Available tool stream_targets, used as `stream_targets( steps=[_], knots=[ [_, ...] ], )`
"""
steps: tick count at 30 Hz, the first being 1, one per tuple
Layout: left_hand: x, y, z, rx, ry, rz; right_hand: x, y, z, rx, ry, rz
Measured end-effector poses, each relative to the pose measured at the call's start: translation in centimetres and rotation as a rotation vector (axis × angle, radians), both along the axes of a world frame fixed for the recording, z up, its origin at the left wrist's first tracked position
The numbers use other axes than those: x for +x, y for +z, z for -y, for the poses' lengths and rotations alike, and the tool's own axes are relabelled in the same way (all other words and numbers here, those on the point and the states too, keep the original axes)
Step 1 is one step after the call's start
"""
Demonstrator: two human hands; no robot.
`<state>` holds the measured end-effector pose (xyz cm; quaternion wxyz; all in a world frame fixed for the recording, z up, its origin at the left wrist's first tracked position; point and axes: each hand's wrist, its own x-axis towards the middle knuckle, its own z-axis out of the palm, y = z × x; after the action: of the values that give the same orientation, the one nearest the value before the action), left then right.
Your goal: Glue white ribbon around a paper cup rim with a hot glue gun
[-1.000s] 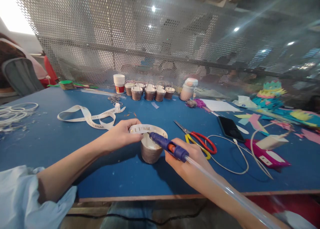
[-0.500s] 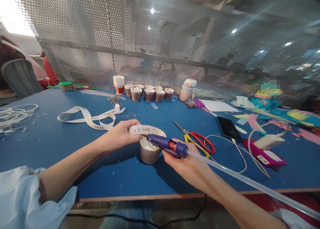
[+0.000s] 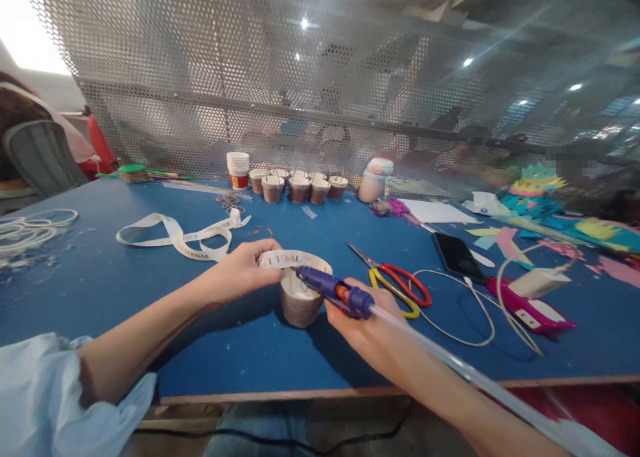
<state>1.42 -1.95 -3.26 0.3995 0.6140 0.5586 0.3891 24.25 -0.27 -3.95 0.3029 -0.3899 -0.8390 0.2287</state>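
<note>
Left hand (image 3: 253, 264), centre of frame, has thumb and fingers pinched tight on a printed white ribbon (image 3: 285, 259); right hand (image 3: 373, 327), just right of centre, is wrapped round a blue glue gun (image 3: 333, 287), tip by the ribbon's lower edge, contact unclear. Cup (image 3: 300, 308) stands upright on the blue table (image 3: 225, 370), slightly below centre, partly behind the gun. Scissors (image 3: 404, 287) lie right of centre.

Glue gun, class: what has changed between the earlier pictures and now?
Since half a second ago, the clear glue stick behind the purple glue gun has swung lower; the gun barely shifted. Nothing was taken or let go: the left hand keeps the ribbon, the right hand the gun. Cup and scissors stayed put.
</note>
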Motion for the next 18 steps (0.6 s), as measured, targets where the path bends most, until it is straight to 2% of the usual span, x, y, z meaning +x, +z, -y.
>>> stream_targets(
  steps=[13,16,18],
  knots=[
    [0.4,0.0,0.1,-0.004,0.014,-0.011,0.4,-1.2,0.6,0.329,0.02,0.153],
    [0.5,0.0,0.1,0.001,0.018,-0.007,0.4,-0.9,0.8,0.302,0.015,0.149],
    [0.5,0.0,0.1,0.007,0.015,0.005,0.5,-0.3,1.0,0.209,0.019,0.106]
  ],
)
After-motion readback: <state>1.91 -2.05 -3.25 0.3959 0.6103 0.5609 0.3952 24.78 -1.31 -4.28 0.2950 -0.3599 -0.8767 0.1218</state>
